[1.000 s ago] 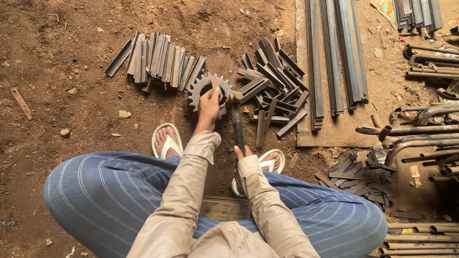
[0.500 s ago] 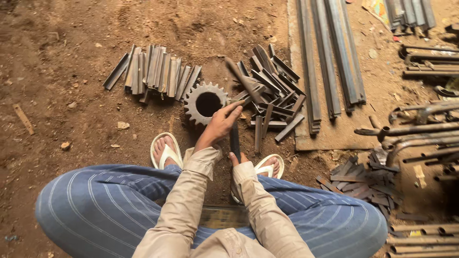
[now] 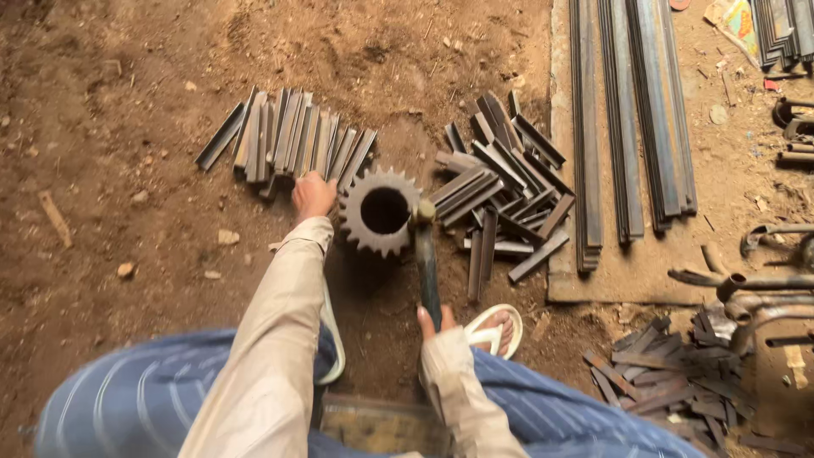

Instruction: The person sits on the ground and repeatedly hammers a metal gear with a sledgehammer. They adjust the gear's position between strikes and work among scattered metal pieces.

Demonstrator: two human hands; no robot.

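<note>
Leftward goes the left hand (image 3: 313, 194), now touching flat grey metal strips (image 3: 284, 142) beside the rusty toothed steel gear (image 3: 379, 210); its grip is unclear. Right hand (image 3: 432, 321) clenches the dark hammer (image 3: 426, 259) resting against that gear.

Left hand (image 3: 313, 195): fingertips hidden among the row of short steel pieces (image 3: 284, 142); can't tell whether it grips one. Right hand (image 3: 434, 326): mostly hidden by its sleeve and the hammer (image 3: 426, 263) handle, grip unclear. Hammer head blurred against the gear (image 3: 380, 211) rim; contact can't be judged. Left sandal (image 3: 332, 339) largely under the forearm. Long steel bars (image 3: 632, 110) cut off by the top edge. Bent rods (image 3: 763, 288) run off the right edge. Knees cropped at the bottom.
</note>
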